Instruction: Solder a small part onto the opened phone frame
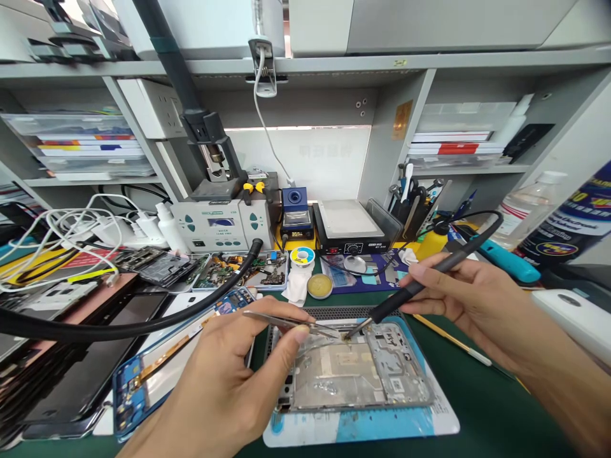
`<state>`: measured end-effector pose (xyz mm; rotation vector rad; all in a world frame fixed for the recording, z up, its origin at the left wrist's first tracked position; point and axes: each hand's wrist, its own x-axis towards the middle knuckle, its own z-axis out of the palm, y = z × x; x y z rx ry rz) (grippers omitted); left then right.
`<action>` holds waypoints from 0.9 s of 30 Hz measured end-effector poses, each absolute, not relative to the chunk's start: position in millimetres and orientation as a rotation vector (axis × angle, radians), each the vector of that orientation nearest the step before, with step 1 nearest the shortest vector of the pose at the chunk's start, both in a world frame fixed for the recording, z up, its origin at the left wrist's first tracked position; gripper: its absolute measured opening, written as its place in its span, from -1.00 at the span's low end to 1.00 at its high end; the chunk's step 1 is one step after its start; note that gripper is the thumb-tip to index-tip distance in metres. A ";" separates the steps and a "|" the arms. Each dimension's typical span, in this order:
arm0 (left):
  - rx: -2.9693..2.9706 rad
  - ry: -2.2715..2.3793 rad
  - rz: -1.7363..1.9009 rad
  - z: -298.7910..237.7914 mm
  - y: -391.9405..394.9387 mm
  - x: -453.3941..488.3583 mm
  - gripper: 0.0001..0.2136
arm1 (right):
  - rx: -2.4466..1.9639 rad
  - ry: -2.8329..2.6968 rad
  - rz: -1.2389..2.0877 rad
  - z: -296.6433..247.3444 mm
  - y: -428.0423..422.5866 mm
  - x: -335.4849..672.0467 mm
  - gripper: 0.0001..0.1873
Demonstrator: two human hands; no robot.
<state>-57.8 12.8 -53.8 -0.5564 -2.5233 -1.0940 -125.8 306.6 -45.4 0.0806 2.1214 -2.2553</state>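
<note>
My left hand [238,369] pinches a pair of metal tweezers [277,319] between thumb and fingers, their tips pointing right. In my right hand [458,299] is a black soldering iron [396,301], gripped like a pen and slanting down to the left. Both tips come together near a small brownish spot at the upper edge of a grey metal phone frame [329,381]. Whether they touch it I cannot tell. The frame lies flat on a blue and white board [382,425]. Beneath my right hand rests a thin brush-like stick [453,338].
A black hose [200,312] arches across the left side from the hot air station [219,224]. Opened phones [95,356] are piled at left. Behind the frame stand a solder spool [302,256], a round tin [319,286] and a heating plate [353,235]. Bottles [529,203] stand at right.
</note>
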 end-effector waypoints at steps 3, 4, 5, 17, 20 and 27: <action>-0.563 -2.516 -1.090 -53.9 12.9 -58.1 -0.87 | 0.082 2.117 -2.261 -44.9 306.5 -125.6 -0.67; -0.569 -2.515 -1.086 -54.0 12.8 -58.0 -0.86 | 0.083 2.113 -2.266 -44.6 306.3 -125.3 -0.69; -0.568 -2.516 -1.081 -54.1 12.7 -57.9 -0.86 | 0.083 2.109 -2.268 -44.2 306.1 -125.1 -0.70; -0.576 -2.498 -0.992 -54.7 12.1 -58.6 -0.86 | 0.092 2.136 -2.260 -43.3 308.1 -123.5 -0.68; -0.585 -2.499 -0.991 -54.4 12.4 -59.1 -0.85 | 0.091 2.135 -2.262 -43.6 307.6 -124.0 -0.68; -0.598 -2.487 -1.008 -53.8 12.6 -60.0 -0.85 | 0.094 2.137 -2.242 -45.3 307.7 -124.6 -0.68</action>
